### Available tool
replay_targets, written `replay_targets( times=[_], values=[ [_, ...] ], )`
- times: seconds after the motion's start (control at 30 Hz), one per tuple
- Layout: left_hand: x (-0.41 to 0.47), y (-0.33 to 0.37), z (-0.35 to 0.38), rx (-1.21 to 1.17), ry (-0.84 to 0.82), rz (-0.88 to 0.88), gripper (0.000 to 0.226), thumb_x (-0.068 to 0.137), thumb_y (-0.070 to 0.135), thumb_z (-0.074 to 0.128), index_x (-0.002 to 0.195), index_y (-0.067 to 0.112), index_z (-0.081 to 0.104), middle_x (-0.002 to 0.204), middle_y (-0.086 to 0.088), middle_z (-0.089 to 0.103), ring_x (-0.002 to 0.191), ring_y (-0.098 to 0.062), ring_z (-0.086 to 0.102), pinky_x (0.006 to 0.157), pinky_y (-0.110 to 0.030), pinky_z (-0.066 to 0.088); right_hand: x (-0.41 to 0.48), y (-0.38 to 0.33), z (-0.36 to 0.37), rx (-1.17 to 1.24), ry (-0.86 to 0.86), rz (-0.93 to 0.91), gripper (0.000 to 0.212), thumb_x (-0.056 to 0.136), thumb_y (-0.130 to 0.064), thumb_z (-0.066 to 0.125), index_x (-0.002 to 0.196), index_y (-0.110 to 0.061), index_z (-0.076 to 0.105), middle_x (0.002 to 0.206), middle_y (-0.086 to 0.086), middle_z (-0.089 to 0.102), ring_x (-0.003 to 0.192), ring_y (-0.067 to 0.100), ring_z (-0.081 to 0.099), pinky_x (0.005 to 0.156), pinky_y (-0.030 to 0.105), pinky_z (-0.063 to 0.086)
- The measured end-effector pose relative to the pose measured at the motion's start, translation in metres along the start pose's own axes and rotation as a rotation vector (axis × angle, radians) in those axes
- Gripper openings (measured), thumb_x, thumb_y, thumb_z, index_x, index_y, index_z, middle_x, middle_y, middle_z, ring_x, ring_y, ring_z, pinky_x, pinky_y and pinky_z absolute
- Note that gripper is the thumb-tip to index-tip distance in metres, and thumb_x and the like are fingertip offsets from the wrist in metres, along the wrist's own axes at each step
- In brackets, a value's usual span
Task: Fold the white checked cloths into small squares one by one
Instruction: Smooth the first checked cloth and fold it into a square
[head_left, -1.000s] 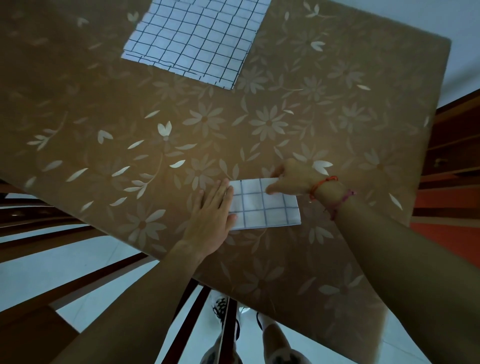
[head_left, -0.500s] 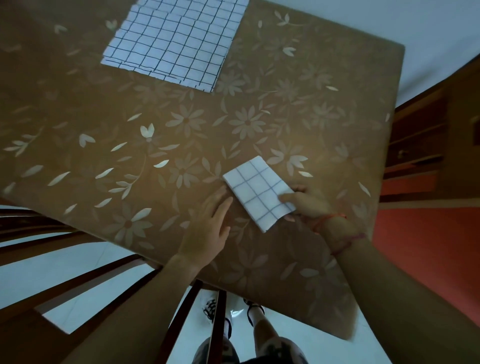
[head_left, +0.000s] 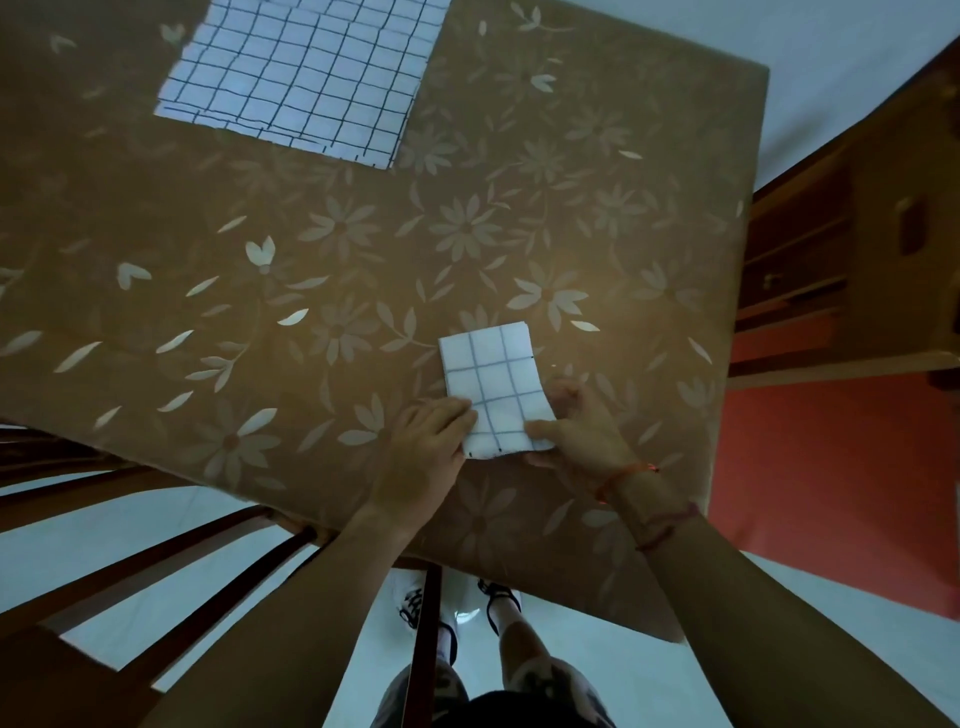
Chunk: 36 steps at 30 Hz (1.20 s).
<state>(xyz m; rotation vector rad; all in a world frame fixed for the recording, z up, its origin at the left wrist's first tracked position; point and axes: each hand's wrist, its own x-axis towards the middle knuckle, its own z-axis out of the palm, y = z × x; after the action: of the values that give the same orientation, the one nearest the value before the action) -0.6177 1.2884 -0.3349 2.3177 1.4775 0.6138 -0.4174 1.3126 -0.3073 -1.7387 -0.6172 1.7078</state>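
A small folded white checked cloth (head_left: 491, 382) lies on the brown flowered table (head_left: 311, 270) near its front edge, long side pointing away from me. My left hand (head_left: 423, 449) pinches its near left corner. My right hand (head_left: 576, 434) grips the near right corner, thumb on top of the cloth. The near end of the cloth is slightly lifted and curved. A larger white checked cloth (head_left: 306, 73) lies spread flat at the far side of the table.
A wooden chair (head_left: 130, 561) stands at the table's front left, with its slats below my arms. A wooden cabinet (head_left: 841, 249) is to the right, past the table edge, beside a red floor area (head_left: 831, 467).
The folded cloth has been turned from a slanted position to lie lengthwise away from me. My left hand moved from the table onto the cloth's near left corner; both hands now hold its near end.
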Motion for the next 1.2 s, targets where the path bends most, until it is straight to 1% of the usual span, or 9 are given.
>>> replay_targets(
  times=[0.1, 0.27, 0.4, 0.5, 0.67, 0.77, 0.9, 1.07, 1.2],
  values=[
    [0.0, -0.002, -0.004, -0.013, -0.014, -0.036, 0.046, 0.062, -0.001, 0.085, 0.106, 0.004, 0.071, 0.109, -0.009, 0.069, 0.099, -0.026, 0.062, 0.086, -0.037, 0.054, -0.012, -0.006, -0.007, -0.257, -0.096, -0.108, 0.055, 0.077, 0.004, 0.073, 0.126, -0.013, 0.053, 0.108, 0.007, 0.064, 0.065, 0.018, 0.069, 0.053, 0.028, 0.057],
    [-0.003, -0.005, -0.004, -0.081, -0.07, -0.147, 0.043, 0.067, -0.002, 0.081, 0.109, 0.002, 0.07, 0.114, -0.014, 0.067, 0.108, -0.033, 0.061, 0.09, -0.048, 0.053, -0.011, -0.003, -0.021, -0.843, -0.208, -0.269, 0.087, 0.056, -0.019, 0.09, 0.135, -0.021, 0.053, 0.124, -0.004, 0.058, 0.106, 0.013, 0.059, 0.089, 0.031, 0.056],
    [-0.005, -0.006, -0.003, -0.084, -0.107, -0.163, 0.035, 0.074, 0.005, 0.079, 0.108, 0.006, 0.07, 0.121, -0.012, 0.065, 0.12, -0.031, 0.056, 0.096, -0.05, 0.049, -0.001, 0.006, -0.022, -1.104, -0.15, -0.567, 0.064, 0.074, -0.015, 0.076, 0.134, -0.017, 0.054, 0.131, 0.006, 0.054, 0.111, 0.023, 0.057, 0.092, 0.03, 0.051],
    [-0.004, -0.005, -0.006, -0.064, -0.089, -0.106, 0.03, 0.075, 0.004, 0.077, 0.105, 0.008, 0.07, 0.127, -0.008, 0.063, 0.127, -0.027, 0.051, 0.102, -0.046, 0.044, 0.004, 0.01, -0.022, -1.226, -0.119, -0.676, 0.051, 0.078, -0.013, 0.071, 0.128, -0.014, 0.06, 0.124, 0.012, 0.05, 0.109, 0.027, 0.052, 0.09, 0.036, 0.051],
    [-0.003, -0.003, -0.009, -0.046, -0.115, -0.015, 0.022, 0.081, 0.004, 0.068, 0.103, 0.009, 0.068, 0.126, -0.006, 0.064, 0.124, -0.021, 0.055, 0.099, -0.046, 0.046, 0.006, 0.009, -0.02, -1.353, -0.09, -0.867, 0.032, 0.071, -0.016, 0.06, 0.099, -0.016, 0.075, 0.126, 0.01, 0.063, 0.111, 0.035, 0.056, 0.083, 0.051, 0.052],
    [-0.004, -0.003, -0.009, -0.072, -0.103, -0.05, 0.018, 0.085, 0.005, 0.064, 0.103, 0.008, 0.066, 0.122, -0.007, 0.066, 0.121, -0.021, 0.057, 0.098, -0.046, 0.048, 0.003, 0.006, -0.019, -1.301, -0.132, -0.822, 0.03, 0.076, -0.024, 0.052, 0.095, -0.021, 0.075, 0.118, 0.001, 0.069, 0.108, 0.028, 0.058, 0.085, 0.047, 0.052],
    [-0.006, -0.001, -0.012, -0.153, -0.068, -0.209, 0.021, 0.085, 0.01, 0.067, 0.106, 0.01, 0.064, 0.121, -0.006, 0.063, 0.119, -0.022, 0.054, 0.095, -0.04, 0.05, 0.0, -0.002, -0.019, -1.146, -0.083, -0.776, 0.02, 0.083, -0.011, 0.063, 0.098, -0.019, 0.073, 0.105, 0.0, 0.071, 0.099, 0.024, 0.059, 0.084, 0.042, 0.052],
    [-0.004, 0.0, -0.017, -0.204, -0.036, -0.321, 0.02, 0.089, 0.011, 0.063, 0.109, 0.013, 0.064, 0.113, -0.001, 0.062, 0.108, -0.015, 0.053, 0.086, -0.021, 0.041, 0.002, -0.009, -0.02, -1.082, -0.05, -0.677, 0.025, 0.082, -0.009, 0.067, 0.105, -0.017, 0.072, 0.1, 0.003, 0.071, 0.095, 0.022, 0.062, 0.086, 0.038, 0.051],
    [0.002, -0.007, -0.013, -0.228, -0.024, -0.401, 0.012, 0.094, 0.021, 0.059, 0.099, 0.014, 0.067, 0.094, 0.001, 0.066, 0.093, -0.015, 0.057, 0.077, -0.027, 0.047, 0.015, -0.012, -0.02, -1.059, -0.066, -0.588, 0.018, 0.085, -0.02, 0.066, 0.1, -0.021, 0.075, 0.086, -0.001, 0.074, 0.076, 0.014, 0.066, 0.072, 0.031, 0.054]
  ],
)
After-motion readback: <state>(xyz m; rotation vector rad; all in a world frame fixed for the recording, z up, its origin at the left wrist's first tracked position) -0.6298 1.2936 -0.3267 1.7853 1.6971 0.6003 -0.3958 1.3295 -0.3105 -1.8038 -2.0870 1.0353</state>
